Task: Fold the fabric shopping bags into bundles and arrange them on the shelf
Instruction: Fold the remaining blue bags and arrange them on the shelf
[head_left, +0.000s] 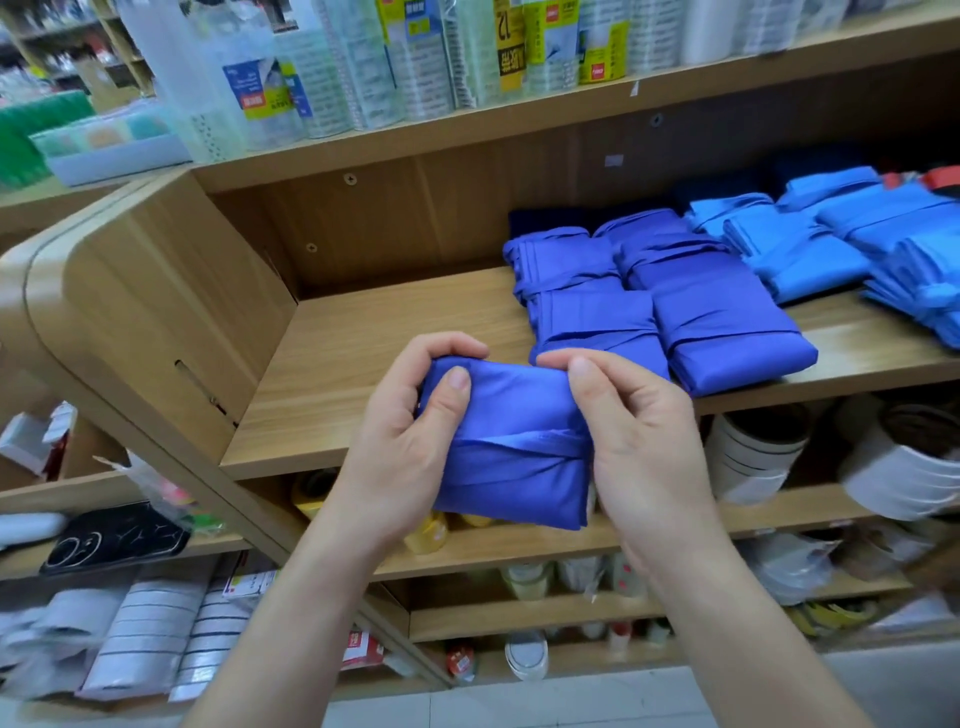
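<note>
The left hand (410, 426) and right hand (639, 436) pinch the blue bundle (514, 457) at its top corners, just before the shelf (363, 364). There, folded bundles (675, 312) already lie; this 1 seems wrapped, still unplaced.

we lose left hand (410, 431) fingertips behind the blue bundle (511, 457), right hand (639, 441) lower fingers too, light-blue bundles (930, 296) at the shelf (363, 358) right end cut by frame edge, navy stack (540, 221) at back edge shadowed, we can't read package labels (511, 52) above, striped packs (150, 639) below blurred
</note>
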